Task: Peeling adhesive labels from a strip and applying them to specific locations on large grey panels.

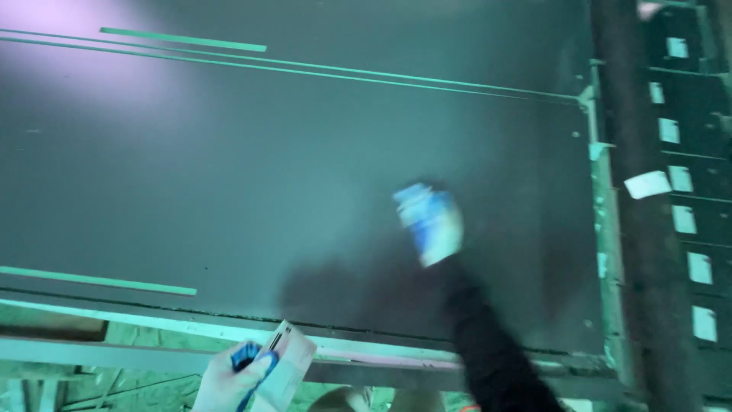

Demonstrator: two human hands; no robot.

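— What can we make out of our right hand (431, 223)?

— Very little sharply. It is a blue-and-white smear, gloved, at the end of a black sleeve (488, 343), lying over the large dark flat panel (267, 175) right of its middle. Whether the fingers are spread flat or curled, we cannot tell; the blur swallows them. We cannot say either whether it holds a cloth or anything else.

— And our left hand (229, 378)?

— Low at the bottom edge, also in a pale glove with blue on it, partly cut off by the frame. Its fingers are closed around a small white cardboard box (288, 366), which tilts up to the right, just below the panel's near edge. The markings on the box are too blurred to make out.

— What lies around the panel?

— Thin pale green strips (183, 39) run along its far side, and another strip (99, 281) near the front left. The panel rests on a pale metal frame (381, 352). To the right stands a dark rack of stacked trays with white labels (682, 179), blurred and cut off by the frame edge. A soft pinkish glare covers the panel's upper left corner, hiding its surface there.
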